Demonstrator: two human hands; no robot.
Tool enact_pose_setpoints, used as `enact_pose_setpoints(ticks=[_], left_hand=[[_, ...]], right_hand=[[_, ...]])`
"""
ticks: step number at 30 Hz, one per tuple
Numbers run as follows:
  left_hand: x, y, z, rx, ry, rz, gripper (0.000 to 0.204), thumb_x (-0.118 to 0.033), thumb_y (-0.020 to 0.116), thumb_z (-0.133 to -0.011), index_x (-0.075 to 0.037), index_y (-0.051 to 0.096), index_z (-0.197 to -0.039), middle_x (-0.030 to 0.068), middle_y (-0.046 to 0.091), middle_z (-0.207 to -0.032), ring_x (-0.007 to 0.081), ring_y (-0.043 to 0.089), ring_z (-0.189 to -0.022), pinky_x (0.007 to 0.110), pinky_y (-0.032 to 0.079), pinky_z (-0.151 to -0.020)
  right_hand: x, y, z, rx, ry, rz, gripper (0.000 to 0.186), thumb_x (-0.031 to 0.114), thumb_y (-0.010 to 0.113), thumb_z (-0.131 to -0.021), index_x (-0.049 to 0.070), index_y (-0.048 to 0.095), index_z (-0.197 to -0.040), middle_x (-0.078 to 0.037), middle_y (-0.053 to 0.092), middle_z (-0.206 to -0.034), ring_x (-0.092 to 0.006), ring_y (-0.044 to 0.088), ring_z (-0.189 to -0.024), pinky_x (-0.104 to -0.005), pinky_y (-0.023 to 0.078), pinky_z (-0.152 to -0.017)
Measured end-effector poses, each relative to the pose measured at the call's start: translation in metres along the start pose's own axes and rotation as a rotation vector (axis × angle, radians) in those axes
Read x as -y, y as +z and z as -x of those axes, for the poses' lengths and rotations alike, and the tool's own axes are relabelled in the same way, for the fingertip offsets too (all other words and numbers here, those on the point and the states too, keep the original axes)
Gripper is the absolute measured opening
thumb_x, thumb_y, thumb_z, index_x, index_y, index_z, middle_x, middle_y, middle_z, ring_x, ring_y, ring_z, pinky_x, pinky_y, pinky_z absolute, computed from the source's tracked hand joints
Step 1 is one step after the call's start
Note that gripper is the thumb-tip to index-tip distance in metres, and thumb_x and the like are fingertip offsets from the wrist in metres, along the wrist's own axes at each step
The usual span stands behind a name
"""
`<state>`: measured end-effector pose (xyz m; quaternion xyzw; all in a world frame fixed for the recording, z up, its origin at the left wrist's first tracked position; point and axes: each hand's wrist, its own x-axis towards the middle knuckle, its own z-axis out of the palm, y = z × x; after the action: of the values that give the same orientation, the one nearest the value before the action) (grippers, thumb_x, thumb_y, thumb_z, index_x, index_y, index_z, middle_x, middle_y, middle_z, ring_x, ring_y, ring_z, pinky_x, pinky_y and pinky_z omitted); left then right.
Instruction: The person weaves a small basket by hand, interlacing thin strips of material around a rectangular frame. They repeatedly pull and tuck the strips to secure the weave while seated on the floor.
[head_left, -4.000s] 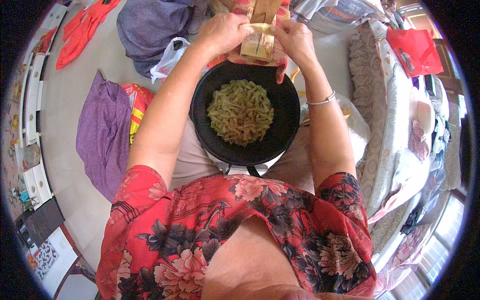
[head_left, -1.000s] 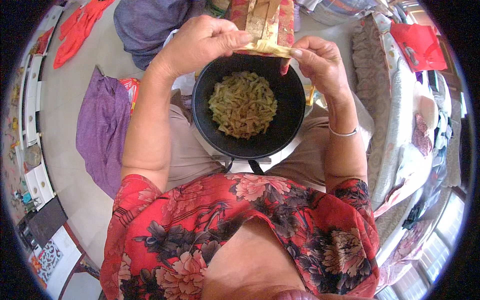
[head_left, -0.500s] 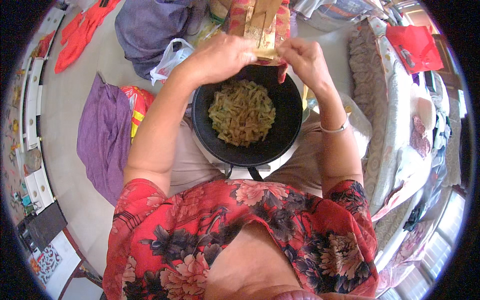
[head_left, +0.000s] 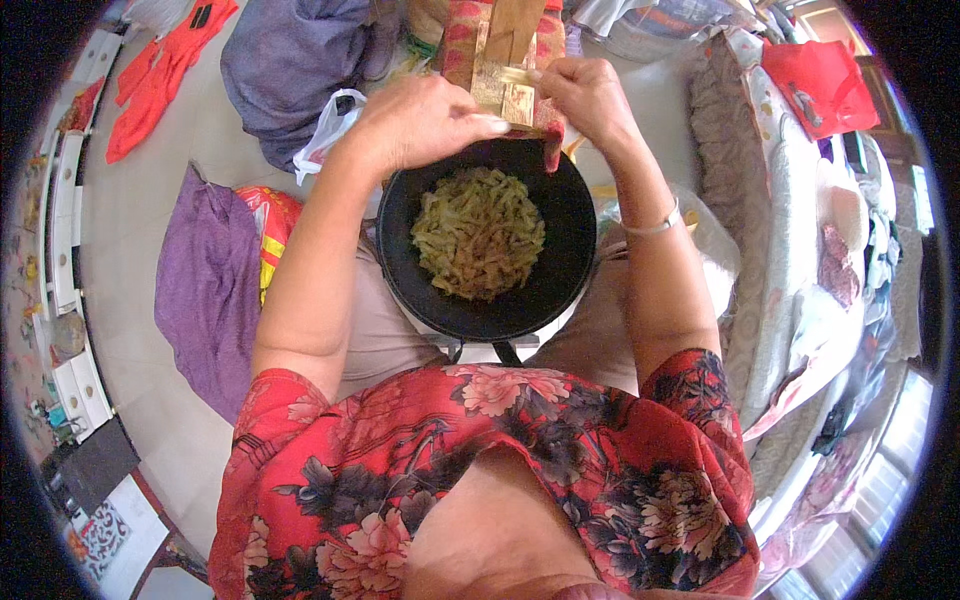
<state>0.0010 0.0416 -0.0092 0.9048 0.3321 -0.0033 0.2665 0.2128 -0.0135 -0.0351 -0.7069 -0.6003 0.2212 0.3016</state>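
Observation:
A black round pot (head_left: 395,265) stands between my knees, holding a heap of pale green-brown strips (head_left: 478,235). Just beyond its far rim is a wooden board (head_left: 490,80), with an upright wooden piece (head_left: 514,30) on it and red patterned cloth (head_left: 552,145) around it. My left hand (head_left: 425,118) is at the board's left edge, thumb stretched out over its near end and fingers bent, partly hidden. Between thumb and fingers, my right hand (head_left: 590,95) pinches a thin pale strip (head_left: 516,76) over the board. A small pale flat piece (head_left: 518,103) lies on the board below it.
Left of the pot lie a purple cloth (head_left: 208,290), a red and yellow bag (head_left: 270,215) and a white plastic bag (head_left: 328,135). A dark blue-grey cloth bundle (head_left: 290,75) sits farther off. A clear plastic bag (head_left: 708,240) and a cushioned bed or sofa (head_left: 770,220) are on the right.
My right hand has moved up and slightly left with the strip. My left hand has shifted down and left, its thumb now apart from the strip. The small pale piece has come into sight.

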Motion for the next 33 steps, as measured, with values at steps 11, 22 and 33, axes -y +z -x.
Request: enact_pose_setpoints(ticks=[11, 22, 33], left_hand=[[-0.025, 0.012, 0.006, -0.561, 0.303, 2.038, 0.033, -0.038, 0.04, -0.094, -0.01, 0.047, -0.078, 0.0059, 0.058, -0.073, 0.0174, 0.051, -0.057, 0.033, 0.049, -0.058], [-0.018, -0.003, 0.018, -1.213, 0.649, 0.466, 0.03, -0.026, 0.044, -0.092, 0.0, 0.059, -0.091, 0.0147, 0.064, -0.095, 0.0263, 0.064, -0.078, 0.036, 0.052, -0.071], [-0.028, 0.025, 0.015, -0.736, 0.089, 0.639, 0.021, -0.007, 0.055, -0.068, 0.001, 0.065, -0.084, 0.0206, 0.059, -0.104, 0.0318, 0.057, -0.097, 0.035, 0.044, -0.086]], right_hand=[[0.066, 0.024, 0.047, 0.32, -0.159, -0.707, 0.023, 0.023, 0.05, -0.091, 0.006, 0.053, -0.076, -0.004, 0.05, -0.058, -0.0132, 0.048, -0.049, -0.0283, 0.04, -0.044], [0.077, 0.001, 0.055, 0.645, 0.034, -1.57, 0.015, 0.014, 0.047, -0.091, 0.005, 0.055, -0.1, -0.006, 0.055, -0.065, -0.011, 0.049, -0.047, -0.0258, 0.037, -0.041], [0.072, 0.015, 0.059, 0.147, 0.171, -0.838, 0.03, 0.031, 0.049, -0.09, 0.005, 0.059, -0.079, 0.001, 0.048, -0.057, -0.0062, 0.042, -0.048, -0.0212, 0.033, -0.042]])
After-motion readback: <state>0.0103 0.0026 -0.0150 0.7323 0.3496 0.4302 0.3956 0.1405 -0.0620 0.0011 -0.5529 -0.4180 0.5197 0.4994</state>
